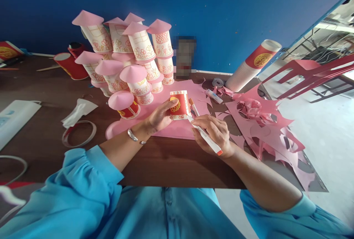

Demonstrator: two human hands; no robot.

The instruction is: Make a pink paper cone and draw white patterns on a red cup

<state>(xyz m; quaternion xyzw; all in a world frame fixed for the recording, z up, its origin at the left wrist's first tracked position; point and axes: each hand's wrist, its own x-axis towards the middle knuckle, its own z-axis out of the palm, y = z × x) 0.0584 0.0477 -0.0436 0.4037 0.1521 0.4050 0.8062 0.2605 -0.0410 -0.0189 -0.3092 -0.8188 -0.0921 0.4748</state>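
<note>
My left hand (162,115) is closed round a red and white paper cup (179,105) with a yellow emblem, upside down over pink paper (174,130). In my right hand (214,134) is a white marker (207,139) with an orange end; its upper end is at the cup's lower right edge. Another marker with an orange cap (194,107) shows just behind the right fingers. Left of the cup stand several stacked paper cups with drawn flowers and pink cone roofs (133,73). A red cup with a pink cone (121,100) is nearest the left forearm.
At the right lie pink paper scraps (257,132), a glue stick (214,96) and a tape roll (218,82), beside a tall leaning cup stack (253,65). At the left are a large tape ring (79,134), white tissue (79,113) and red cups (72,65). A blue wall (215,17) rises behind.
</note>
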